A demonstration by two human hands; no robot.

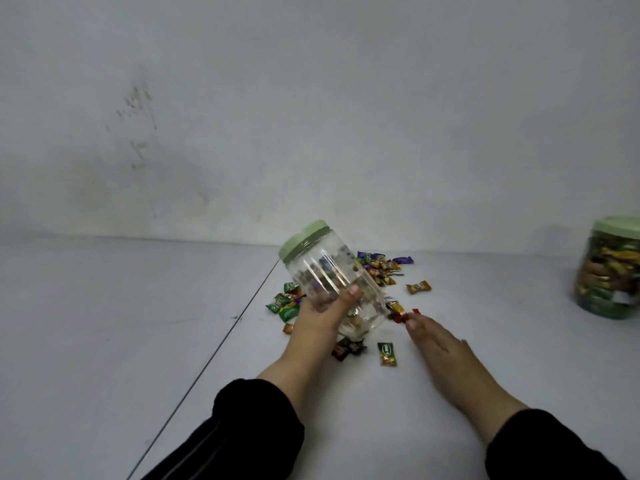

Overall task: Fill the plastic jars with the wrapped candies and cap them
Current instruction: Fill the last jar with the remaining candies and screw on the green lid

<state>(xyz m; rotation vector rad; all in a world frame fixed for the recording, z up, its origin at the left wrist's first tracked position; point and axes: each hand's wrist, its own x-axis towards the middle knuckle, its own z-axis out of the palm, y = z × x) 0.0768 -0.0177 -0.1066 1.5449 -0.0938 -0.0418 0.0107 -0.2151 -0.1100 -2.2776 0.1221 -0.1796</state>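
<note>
Both hands work over the scattered sweets: the left hand [323, 311] is wrapped around the lower body of a clear ribbed jar [334, 284], thumb pressed on its near wall, holding it off the floor and tilted away from the person, while the right hand [438, 336] lies flat and open just to the right of the jar's base, fingertips touching a red-wrapped candy [401, 317] without closing on it. The jar carries a pale green lid [303, 239] at its far, upper end and looks nearly empty, though a few small pieces seem to sit near its base; motion blur makes that uncertain. With the lid on, nothing can go in, so the likely slip is in uncapping: a one-handed hold low on a smooth, tilted jar could let it twist or drop once the right hand turns the lid, and any loose pieces inside could spill. The flat right hand could also push the red candy away instead of picking it up. Behind and around the jar lies the pile of wrapped candies [375, 268], and a green-wrapped candy [387, 354] sits just in front of the jar's base. Well to the right of the jar stands a filled jar [609, 271], already capped in green. Wrappers carry printing, but none is legible.
</note>
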